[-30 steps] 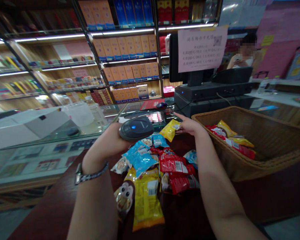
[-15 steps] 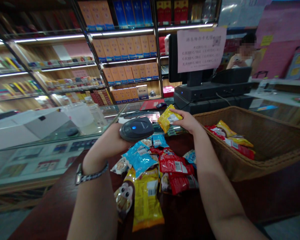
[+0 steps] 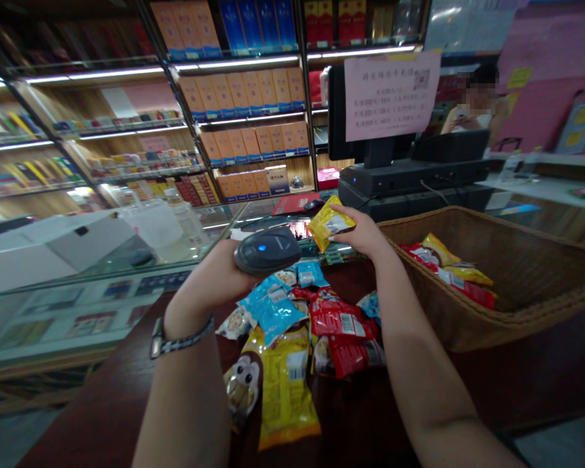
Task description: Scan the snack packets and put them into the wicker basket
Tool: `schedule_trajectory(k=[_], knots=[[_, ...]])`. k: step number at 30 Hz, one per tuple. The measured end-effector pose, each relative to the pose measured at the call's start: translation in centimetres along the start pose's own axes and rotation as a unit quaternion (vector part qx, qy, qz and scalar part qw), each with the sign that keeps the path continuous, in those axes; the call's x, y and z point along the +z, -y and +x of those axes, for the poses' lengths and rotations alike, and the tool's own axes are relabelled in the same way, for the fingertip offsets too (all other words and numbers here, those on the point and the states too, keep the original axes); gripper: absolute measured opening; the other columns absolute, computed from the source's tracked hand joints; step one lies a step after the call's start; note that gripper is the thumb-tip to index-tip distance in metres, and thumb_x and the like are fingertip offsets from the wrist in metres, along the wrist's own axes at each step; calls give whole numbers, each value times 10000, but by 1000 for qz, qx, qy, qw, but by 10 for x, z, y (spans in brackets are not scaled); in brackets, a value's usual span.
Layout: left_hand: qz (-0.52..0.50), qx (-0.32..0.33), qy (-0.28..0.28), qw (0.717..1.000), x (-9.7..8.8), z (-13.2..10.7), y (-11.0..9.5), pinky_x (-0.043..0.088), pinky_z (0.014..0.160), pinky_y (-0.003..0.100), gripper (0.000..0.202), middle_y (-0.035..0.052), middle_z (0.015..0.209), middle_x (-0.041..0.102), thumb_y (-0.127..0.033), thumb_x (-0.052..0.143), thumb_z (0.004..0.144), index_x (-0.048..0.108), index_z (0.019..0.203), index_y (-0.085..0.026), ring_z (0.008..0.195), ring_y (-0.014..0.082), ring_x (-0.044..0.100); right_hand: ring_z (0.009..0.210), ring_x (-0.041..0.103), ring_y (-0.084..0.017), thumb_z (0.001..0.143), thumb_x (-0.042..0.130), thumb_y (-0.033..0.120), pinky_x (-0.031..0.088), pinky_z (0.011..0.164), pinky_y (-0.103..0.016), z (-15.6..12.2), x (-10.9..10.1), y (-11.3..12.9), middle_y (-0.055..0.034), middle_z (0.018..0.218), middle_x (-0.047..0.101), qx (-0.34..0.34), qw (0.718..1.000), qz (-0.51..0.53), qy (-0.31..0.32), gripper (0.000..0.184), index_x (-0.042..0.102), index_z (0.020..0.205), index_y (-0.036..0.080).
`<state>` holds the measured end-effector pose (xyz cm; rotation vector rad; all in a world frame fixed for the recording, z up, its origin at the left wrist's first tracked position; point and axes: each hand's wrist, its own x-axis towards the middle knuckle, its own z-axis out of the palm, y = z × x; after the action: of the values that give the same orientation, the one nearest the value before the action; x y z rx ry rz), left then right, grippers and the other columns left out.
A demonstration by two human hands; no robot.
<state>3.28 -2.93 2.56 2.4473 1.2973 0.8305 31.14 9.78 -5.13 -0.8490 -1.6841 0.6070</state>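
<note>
The right hand (image 3: 363,234) has risen since the earlier pictures, lifting the yellow packet (image 3: 330,223) up from just above the blue packets (image 3: 312,274). A second ago the packet's lower corner almost met them; now there is a clear gap. Its top edge, once about level with the top of the scanner (image 3: 267,250), now stands well above it. The packet has also turned, showing more of its silver label to the camera. A small green patch (image 3: 334,255) has come into view beneath it. The sign (image 3: 391,96) and shelves sit slightly further left in the view
</note>
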Motion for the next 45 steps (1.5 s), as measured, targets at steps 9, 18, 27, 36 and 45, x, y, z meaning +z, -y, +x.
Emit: schedule_trajectory(k=[9, 18, 27, 36, 45], knots=[[-14, -4, 10, 1000, 0, -2, 1, 556, 729, 292, 369, 22, 761, 764, -152, 645, 701, 741, 1057, -161, 714, 175, 658, 1115, 623, -235, 602, 801, 148, 512, 954, -347, 2, 0, -5, -92, 1326, 622, -20, 1000, 4, 10, 801, 567, 1368, 185], [-14, -8, -6, 1000, -1, -1, 2, 550, 735, 288, 300, 36, 860, 776, -152, 656, 643, 751, 927, -139, 761, 179, 649, 1155, 602, -243, 614, 794, 191, 466, 1025, -367, 1, -1, -1, -86, 1350, 608, -16, 999, -17, -46, 750, 593, 1337, 186], [-10, -5, -6, 1000, 0, -2, 1, 549, 756, 280, 327, 26, 926, 780, -170, 676, 678, 750, 997, -168, 808, 179, 656, 1180, 576, -248, 657, 737, 218, 450, 1041, -368, 2, 1, -9, -92, 1341, 596, -42, 981, -14, -188, 683, 572, 1319, 191], [-4, -9, -7, 1000, 1, 0, -3, 548, 799, 310, 320, 38, 954, 783, -214, 699, 696, 756, 1008, -168, 838, 199, 673, 1107, 618, -231, 685, 744, 309, 505, 972, -362, 6, 2, -9, -105, 1326, 596, 4, 981, 62, -184, 718, 532, 1358, 175], [-5, -4, -7, 1000, 3, 1, 1, 552, 813, 320, 312, 36, 950, 784, -200, 692, 689, 757, 992, -161, 845, 203, 680, 1079, 636, -231, 784, 657, 374, 544, 908, -400, 8, 1, -9, -75, 1298, 620, 21, 975, 137, -175, 525, 622, 1288, 229]])
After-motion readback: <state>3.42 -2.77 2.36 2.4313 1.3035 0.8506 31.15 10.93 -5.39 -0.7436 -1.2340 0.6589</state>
